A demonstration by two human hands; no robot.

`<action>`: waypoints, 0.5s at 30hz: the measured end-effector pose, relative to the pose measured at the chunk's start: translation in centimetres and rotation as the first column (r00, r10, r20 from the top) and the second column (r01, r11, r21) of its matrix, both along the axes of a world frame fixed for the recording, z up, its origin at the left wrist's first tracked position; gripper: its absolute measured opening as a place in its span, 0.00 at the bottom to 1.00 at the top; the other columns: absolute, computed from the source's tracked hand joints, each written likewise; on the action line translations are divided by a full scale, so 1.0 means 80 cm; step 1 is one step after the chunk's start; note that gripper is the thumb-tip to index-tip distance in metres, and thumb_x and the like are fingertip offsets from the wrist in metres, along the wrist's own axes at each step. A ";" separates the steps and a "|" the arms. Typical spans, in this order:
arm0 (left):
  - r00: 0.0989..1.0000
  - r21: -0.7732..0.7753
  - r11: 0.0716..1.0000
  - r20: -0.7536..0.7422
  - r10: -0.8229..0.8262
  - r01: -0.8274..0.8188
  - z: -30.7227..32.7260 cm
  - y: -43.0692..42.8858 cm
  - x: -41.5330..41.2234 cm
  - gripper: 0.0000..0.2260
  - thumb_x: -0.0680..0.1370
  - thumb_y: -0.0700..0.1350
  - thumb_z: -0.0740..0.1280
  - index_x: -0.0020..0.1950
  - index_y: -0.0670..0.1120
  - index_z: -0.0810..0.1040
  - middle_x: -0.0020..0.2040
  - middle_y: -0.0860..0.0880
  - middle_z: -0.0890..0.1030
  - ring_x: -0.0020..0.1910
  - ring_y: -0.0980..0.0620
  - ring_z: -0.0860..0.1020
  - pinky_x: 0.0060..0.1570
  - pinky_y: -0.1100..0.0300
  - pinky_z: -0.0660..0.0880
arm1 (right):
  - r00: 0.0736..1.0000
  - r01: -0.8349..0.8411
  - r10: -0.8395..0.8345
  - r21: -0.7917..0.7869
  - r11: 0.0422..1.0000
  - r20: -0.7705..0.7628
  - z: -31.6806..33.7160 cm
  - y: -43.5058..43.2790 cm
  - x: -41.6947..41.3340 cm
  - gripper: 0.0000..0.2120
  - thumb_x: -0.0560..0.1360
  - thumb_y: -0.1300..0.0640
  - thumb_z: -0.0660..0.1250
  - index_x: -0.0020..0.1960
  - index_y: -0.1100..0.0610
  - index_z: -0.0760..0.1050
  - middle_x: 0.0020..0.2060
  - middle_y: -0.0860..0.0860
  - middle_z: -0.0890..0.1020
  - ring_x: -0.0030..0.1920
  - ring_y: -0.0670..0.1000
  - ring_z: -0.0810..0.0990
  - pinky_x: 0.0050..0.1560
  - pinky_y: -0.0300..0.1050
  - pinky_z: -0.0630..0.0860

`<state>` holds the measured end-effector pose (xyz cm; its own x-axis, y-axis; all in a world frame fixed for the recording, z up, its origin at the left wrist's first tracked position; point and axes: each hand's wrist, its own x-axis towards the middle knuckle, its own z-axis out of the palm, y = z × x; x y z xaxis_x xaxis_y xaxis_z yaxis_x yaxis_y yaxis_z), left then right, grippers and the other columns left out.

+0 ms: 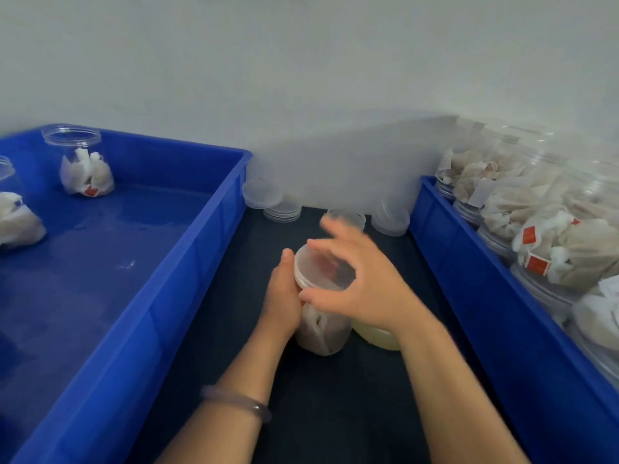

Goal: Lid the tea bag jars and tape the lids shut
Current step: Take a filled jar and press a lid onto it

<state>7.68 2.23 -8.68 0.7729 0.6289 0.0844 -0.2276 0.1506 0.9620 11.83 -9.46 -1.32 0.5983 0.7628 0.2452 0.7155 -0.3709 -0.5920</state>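
We see a clear jar (321,329) of tea bags standing in the middle of a dark mat (335,413), between two blue trays. Its long axis is upright and its mouth points up, capped by a cloudy lid (320,267). The left hand (283,296) wraps around the jar's left side, with the thumb reaching up to the lid's rim. The right hand (363,283) arches over the lid from the right. Its thumb is at the near rim and a finger at the far rim, so it grips the lid across its width. The other fingers are raised and blurred. A bracelet (237,401) circles the left wrist.

Just right of the jar, partly under the right wrist, lies a yellowish roll (376,338). At the far end of the mat, against the white wall (301,78), sit spare lids (263,194), some of them stacked.

The left tray (187,262) holds open jars (80,162) standing upright at its far end, each with a few tea bags inside. The right tray (469,279) is packed with filled jars (536,212) lying on their sides.
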 end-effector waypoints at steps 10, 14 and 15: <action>0.921 0.311 0.882 -0.048 0.387 -0.354 0.005 -0.017 -0.003 0.21 0.80 0.36 0.57 0.27 0.47 0.68 0.24 0.63 0.76 0.26 0.65 0.74 0.23 0.73 0.66 | 0.973 0.212 -0.228 0.243 0.947 0.039 -0.040 0.019 -0.014 0.42 0.60 0.33 0.71 0.71 0.46 0.67 0.60 0.35 0.69 0.62 0.37 0.64 0.53 0.26 0.61; 0.872 0.094 0.870 -0.030 0.489 -0.485 0.009 -0.001 0.001 0.19 0.82 0.44 0.54 0.36 0.51 0.78 0.33 0.54 0.80 0.38 0.58 0.79 0.33 0.71 0.70 | 0.931 0.301 -0.269 0.102 0.948 -0.249 -0.047 -0.025 0.001 0.43 0.66 0.28 0.62 0.75 0.47 0.60 0.72 0.39 0.63 0.72 0.41 0.59 0.64 0.37 0.57; 0.876 0.118 0.872 -0.030 0.481 -0.475 0.008 0.002 0.002 0.18 0.83 0.45 0.54 0.39 0.51 0.79 0.36 0.55 0.80 0.40 0.60 0.79 0.34 0.73 0.69 | 0.925 0.323 -0.325 -0.048 0.945 -0.194 -0.054 -0.038 0.005 0.37 0.71 0.32 0.62 0.74 0.51 0.63 0.73 0.45 0.64 0.72 0.45 0.61 0.65 0.38 0.58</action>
<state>7.84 2.41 -8.02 0.3856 0.9128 0.1344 -0.1910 -0.0636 0.9795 12.25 -12.53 -5.62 0.8485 0.5218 0.0877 0.4246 -0.5726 -0.7013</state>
